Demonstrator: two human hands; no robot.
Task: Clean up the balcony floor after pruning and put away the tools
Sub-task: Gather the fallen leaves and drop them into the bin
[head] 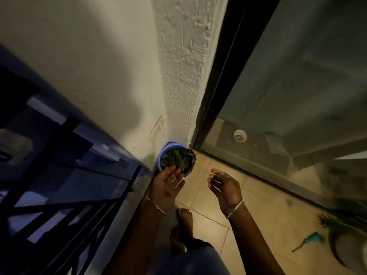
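Observation:
A blue bin (165,150) with a black liner stands in the balcony corner against the wall, filled with green plant cuttings (175,158). My left hand (166,185) hovers just in front of the bin, palm up, fingers straight, holding nothing. My right hand (225,186) hangs over the tiled floor (202,197) to the right of the bin, fingers loosely curled and empty. A tool with a teal handle (312,240) lies on the floor at the lower right.
A potted plant (347,231) with green leaves stands at the lower right edge. A glass sliding door (288,116) with a dark frame runs along the right. A dark metal railing (69,185) borders the left. My bare feet (182,227) stand on the tiles.

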